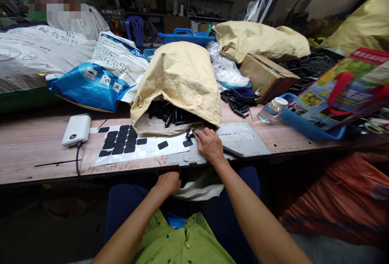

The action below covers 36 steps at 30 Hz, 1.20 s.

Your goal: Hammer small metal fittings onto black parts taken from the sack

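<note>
My right hand (209, 144) is closed on a hammer at the front of the table. The hammer's dark, shiny head (190, 134) sticks out left of my fingers, and its black handle (233, 151) shows to the right; my hand covers the part between. Under it lies a grey plate (252, 142). Below the table edge, my left hand (168, 182) is curled closed near a white sack (200, 189) by my lap; whatever it grips is hidden. Just beyond the right hand, a tan woven sack (182, 69) gapes toward me, with several black tube-like parts (168, 120) in its mouth.
A white sheet with black rounded stickers (118, 144) and a white power bank (77, 129) with cable lie left. To the right stand a clear jar (271, 110), a blue tray (316, 132) and a cardboard box (267, 77). Printed sacks (100, 69) and a seated person occupy the far left.
</note>
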Motion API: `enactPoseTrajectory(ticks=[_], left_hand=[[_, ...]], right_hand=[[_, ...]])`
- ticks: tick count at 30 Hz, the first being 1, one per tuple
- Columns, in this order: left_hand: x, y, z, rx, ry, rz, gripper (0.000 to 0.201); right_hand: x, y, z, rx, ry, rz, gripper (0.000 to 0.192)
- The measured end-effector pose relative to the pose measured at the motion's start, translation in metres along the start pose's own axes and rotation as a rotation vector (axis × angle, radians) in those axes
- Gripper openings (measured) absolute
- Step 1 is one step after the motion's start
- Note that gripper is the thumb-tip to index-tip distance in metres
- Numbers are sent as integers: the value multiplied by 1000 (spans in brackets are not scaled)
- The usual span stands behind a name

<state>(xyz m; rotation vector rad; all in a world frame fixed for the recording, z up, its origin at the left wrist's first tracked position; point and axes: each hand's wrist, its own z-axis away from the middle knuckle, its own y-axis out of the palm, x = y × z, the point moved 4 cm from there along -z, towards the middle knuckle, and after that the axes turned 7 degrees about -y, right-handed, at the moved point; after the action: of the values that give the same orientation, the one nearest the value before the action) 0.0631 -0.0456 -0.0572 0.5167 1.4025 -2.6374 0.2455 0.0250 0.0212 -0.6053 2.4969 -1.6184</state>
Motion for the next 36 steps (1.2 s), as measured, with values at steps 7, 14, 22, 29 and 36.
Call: enactPoseTrajectory(ticks=[7, 14, 22, 29, 36], left_hand=[[-30, -65, 45, 62, 374, 327, 30], [8, -169, -35, -744, -120, 295, 31], [19, -173, -61, -723, -279, 224, 24], [27, -135, -12, -698, 197, 367, 18], [36, -113, -12, -596, 210, 372, 16]], right_hand=[[1, 0, 1, -1, 3, 12, 25], [0, 0, 0, -2, -1, 5, 24], [-1, 0, 0, 6, -2, 3, 24], [-1, 1, 0, -1, 4, 8, 24], [-1, 2, 1, -19, 3, 23, 24]])
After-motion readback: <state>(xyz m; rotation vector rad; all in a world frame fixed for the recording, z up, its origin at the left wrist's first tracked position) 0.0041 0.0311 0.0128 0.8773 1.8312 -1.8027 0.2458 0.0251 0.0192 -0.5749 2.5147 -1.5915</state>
